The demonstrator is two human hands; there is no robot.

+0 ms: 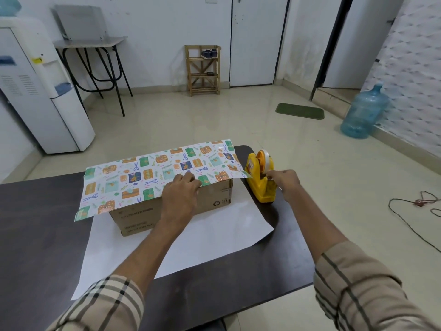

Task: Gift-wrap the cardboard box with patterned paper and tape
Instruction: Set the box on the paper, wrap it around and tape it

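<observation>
Left hand [181, 195] presses paper [148, 174] onto box [140, 213]; right hand [285, 183] pinches tape [268, 162]. A one-handed tug may drag the dispenser [260, 189], letting the paper slip.

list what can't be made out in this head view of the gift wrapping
Head view:
Top of the brown cardboard box: covered by the patterned wrapping paper.
Print on the box front: too small and blurred.
Whether the right hand pinches tape at the yellow tape dispenser: too small to tell.
Whether the left hand pinches or presses the paper: hidden by its own knuckles.
</observation>
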